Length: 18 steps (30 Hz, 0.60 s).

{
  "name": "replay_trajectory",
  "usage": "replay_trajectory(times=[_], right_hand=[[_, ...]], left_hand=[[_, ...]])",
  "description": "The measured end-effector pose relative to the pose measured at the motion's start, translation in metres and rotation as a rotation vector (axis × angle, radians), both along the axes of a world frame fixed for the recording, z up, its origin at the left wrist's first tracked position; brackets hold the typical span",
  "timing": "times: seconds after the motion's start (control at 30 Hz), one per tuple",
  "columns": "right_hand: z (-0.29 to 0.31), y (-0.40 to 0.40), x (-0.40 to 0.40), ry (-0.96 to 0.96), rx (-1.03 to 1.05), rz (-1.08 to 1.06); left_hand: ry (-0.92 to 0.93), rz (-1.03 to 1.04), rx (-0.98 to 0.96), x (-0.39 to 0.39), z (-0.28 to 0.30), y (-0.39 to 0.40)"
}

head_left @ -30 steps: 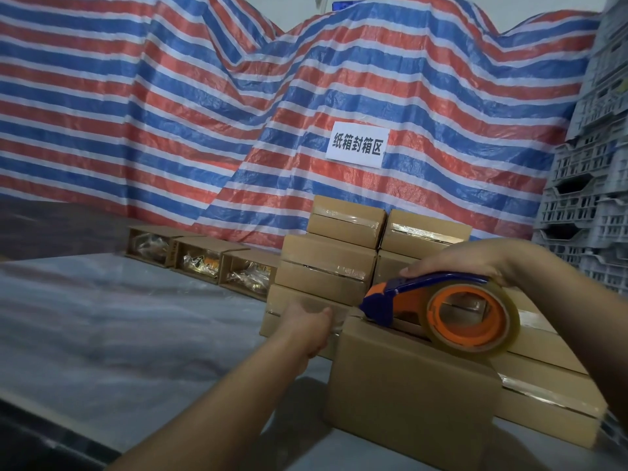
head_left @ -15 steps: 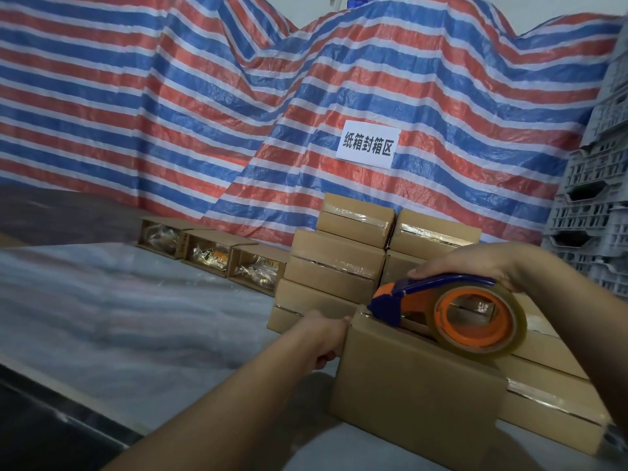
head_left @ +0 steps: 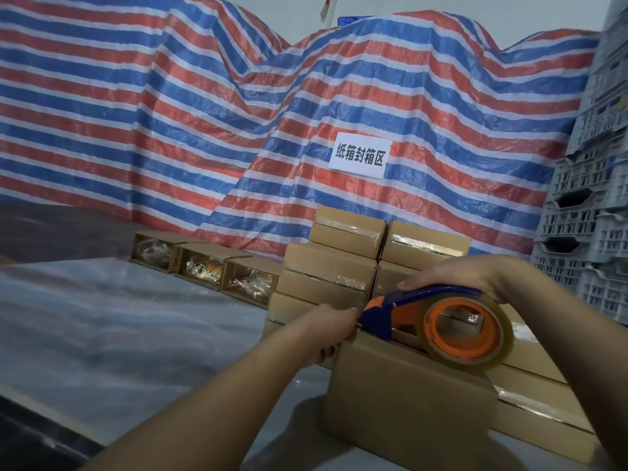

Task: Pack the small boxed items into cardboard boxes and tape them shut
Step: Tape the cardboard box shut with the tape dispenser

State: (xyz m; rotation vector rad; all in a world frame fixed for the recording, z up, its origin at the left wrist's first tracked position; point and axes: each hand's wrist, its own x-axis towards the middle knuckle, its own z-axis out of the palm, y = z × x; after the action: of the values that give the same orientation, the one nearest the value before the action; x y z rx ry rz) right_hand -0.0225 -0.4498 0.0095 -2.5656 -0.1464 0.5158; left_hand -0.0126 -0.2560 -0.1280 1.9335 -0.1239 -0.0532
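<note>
A closed cardboard box (head_left: 404, 406) stands on the table right in front of me. My right hand (head_left: 465, 275) grips a blue and orange tape dispenser (head_left: 438, 321) with a clear roll, and its nose sits on the box's top at the far left edge. My left hand (head_left: 331, 326) holds the box's far left corner, fingers curled round it, touching the dispenser's nose. Three open boxes (head_left: 204, 266) with plastic-wrapped items lie on their sides at the back left.
Several taped boxes (head_left: 331, 263) are stacked behind and to the right of the box I hold. A striped tarpaulin (head_left: 170, 130) with a white sign (head_left: 360, 155) hangs behind. Grey plastic crates (head_left: 588, 215) tower at the right. The plastic-covered table (head_left: 119, 328) stretches left.
My left hand has drawn back onto the box's far left corner and closed on it beside the dispenser's nose. The dispenser stays on the box top.
</note>
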Motion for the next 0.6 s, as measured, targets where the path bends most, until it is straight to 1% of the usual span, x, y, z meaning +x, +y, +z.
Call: replay_trajectory(times=[0.07, 0.13, 0.33, 0.4, 0.6], right_hand=[[-0.001, -0.001, 0.001, 0.003, 0.001, 0.002], [0.000, -0.002, 0.002, 0.008, 0.006, 0.008], [0.004, -0.007, 0.000, 0.074, 0.040, 0.060], [0.006, -0.012, -0.001, 0.080, 0.024, 0.077], [0.010, -0.034, -0.002, 0.102, 0.026, 0.033]], left_hand=[[0.084, -0.028, -0.045, 0.001, -0.002, -0.001], [0.109, -0.039, -0.068, 0.001, -0.003, -0.001], [0.133, -0.028, 0.008, -0.001, 0.001, 0.001], [0.133, -0.030, 0.037, -0.002, 0.003, 0.000], [0.113, -0.031, 0.066, -0.004, 0.003, -0.005]])
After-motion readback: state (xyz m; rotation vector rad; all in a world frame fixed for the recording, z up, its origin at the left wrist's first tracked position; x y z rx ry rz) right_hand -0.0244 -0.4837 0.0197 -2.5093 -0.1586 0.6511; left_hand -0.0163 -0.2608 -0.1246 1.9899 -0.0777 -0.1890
